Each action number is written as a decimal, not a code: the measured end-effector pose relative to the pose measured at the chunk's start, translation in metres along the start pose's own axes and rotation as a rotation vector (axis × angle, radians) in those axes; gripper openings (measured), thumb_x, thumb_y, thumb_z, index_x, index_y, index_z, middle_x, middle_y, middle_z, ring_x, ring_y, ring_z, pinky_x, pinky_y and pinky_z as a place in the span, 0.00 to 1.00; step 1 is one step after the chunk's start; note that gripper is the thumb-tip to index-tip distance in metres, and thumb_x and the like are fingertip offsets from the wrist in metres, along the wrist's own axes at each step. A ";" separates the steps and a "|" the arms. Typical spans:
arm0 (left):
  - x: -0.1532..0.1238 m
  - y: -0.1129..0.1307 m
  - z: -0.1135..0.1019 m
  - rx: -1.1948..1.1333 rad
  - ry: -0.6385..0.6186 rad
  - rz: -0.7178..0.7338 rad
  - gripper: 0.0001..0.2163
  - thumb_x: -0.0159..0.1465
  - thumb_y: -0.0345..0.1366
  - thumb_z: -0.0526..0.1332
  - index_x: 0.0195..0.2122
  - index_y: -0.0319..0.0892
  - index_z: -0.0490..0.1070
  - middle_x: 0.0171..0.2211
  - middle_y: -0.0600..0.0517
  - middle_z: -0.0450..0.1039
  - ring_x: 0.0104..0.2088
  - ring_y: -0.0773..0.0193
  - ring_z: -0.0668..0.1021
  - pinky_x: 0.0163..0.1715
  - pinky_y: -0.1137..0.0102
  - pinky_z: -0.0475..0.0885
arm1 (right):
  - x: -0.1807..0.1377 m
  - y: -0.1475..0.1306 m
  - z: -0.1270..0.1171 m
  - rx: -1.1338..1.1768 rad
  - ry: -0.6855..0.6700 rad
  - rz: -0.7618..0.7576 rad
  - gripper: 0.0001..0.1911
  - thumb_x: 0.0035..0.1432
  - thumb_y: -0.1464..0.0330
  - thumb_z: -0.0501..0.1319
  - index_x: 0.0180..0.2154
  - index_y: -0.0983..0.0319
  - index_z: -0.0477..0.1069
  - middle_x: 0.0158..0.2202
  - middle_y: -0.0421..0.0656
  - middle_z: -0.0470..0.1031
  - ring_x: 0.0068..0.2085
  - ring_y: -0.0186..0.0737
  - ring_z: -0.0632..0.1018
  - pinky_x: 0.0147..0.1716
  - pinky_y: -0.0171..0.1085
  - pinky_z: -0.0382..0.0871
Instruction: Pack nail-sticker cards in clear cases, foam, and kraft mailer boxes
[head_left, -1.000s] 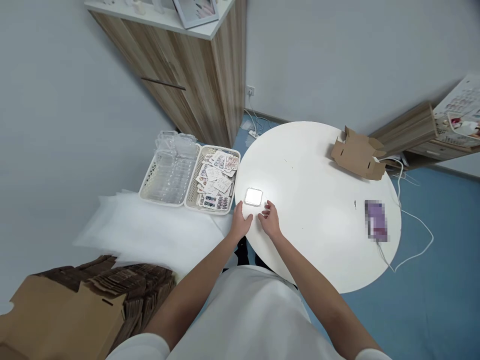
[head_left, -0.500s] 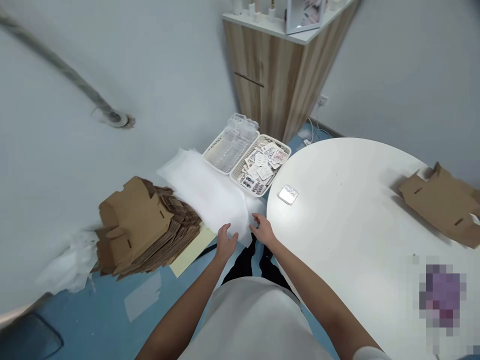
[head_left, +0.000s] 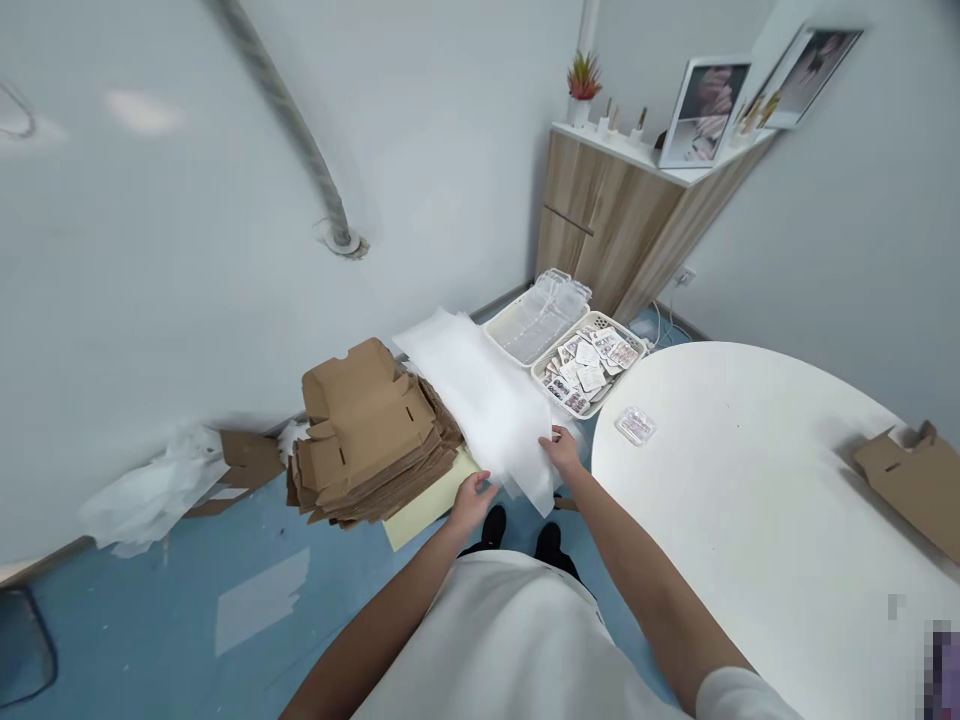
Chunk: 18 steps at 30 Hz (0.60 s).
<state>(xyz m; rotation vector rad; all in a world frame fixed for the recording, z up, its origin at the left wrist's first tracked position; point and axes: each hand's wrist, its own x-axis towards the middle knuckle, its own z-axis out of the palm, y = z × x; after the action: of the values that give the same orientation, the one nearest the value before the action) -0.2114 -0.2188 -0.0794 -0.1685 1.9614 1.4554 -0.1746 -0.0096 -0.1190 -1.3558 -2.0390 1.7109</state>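
A stack of thin white foam sheets (head_left: 487, 380) slants across in front of me. My right hand (head_left: 562, 452) pinches the near right edge of the top sheet between thumb and fingers. Just off the lower left edge of the stack is my left hand (head_left: 472, 502), its thumb and fingers apart with nothing seen in them. To the left rises a pile of flat brown cardboard boxes (head_left: 367, 430), with a pale yellow board (head_left: 424, 510) jutting out beneath it. A small clear plastic case (head_left: 636, 426) lies on the white round table (head_left: 742, 500).
Beyond the sheets stand a white basket of clear plastic cases (head_left: 536, 320) and a basket of printed cards (head_left: 589, 365). An unfolded cardboard box (head_left: 911, 480) lies on the table's right. Crumpled white wrapping (head_left: 161, 490) rests by the wall. A wooden cabinet (head_left: 607, 210) fills the corner.
My view has swung left and up, so everything sits further right or lower. My right hand has gone from hovering open to pinching the sheet's edge. My left hand stays open nearby.
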 end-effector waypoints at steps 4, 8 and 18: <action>0.003 0.009 -0.014 -0.127 -0.120 -0.130 0.16 0.48 0.36 0.65 0.38 0.40 0.67 0.45 0.42 0.68 0.48 0.54 0.69 0.44 0.64 0.64 | -0.008 -0.034 0.016 -0.034 0.011 -0.098 0.15 0.44 0.59 0.56 0.31 0.63 0.66 0.22 0.37 0.67 0.22 0.33 0.68 0.21 0.32 0.61; 0.007 0.020 -0.017 -0.163 -0.268 -0.222 0.17 0.52 0.44 0.61 0.41 0.42 0.64 0.47 0.42 0.66 0.47 0.54 0.70 0.43 0.61 0.65 | -0.022 -0.061 0.023 -0.105 0.007 -0.206 0.14 0.48 0.59 0.51 0.24 0.63 0.67 0.20 0.37 0.67 0.23 0.33 0.67 0.22 0.32 0.60; 0.029 0.026 0.014 -0.351 -0.325 -0.359 0.07 0.54 0.36 0.61 0.30 0.41 0.64 0.31 0.50 0.71 0.33 0.65 0.75 0.32 0.71 0.69 | -0.054 -0.058 0.007 -0.262 0.210 -0.155 0.06 0.44 0.64 0.58 0.22 0.60 0.67 0.25 0.40 0.71 0.29 0.38 0.71 0.28 0.35 0.61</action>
<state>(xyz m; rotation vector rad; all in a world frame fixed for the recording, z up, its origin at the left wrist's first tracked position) -0.2394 -0.1887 -0.0776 -0.3917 1.3290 1.4658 -0.1787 -0.0491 -0.0497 -1.3411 -2.2356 1.2171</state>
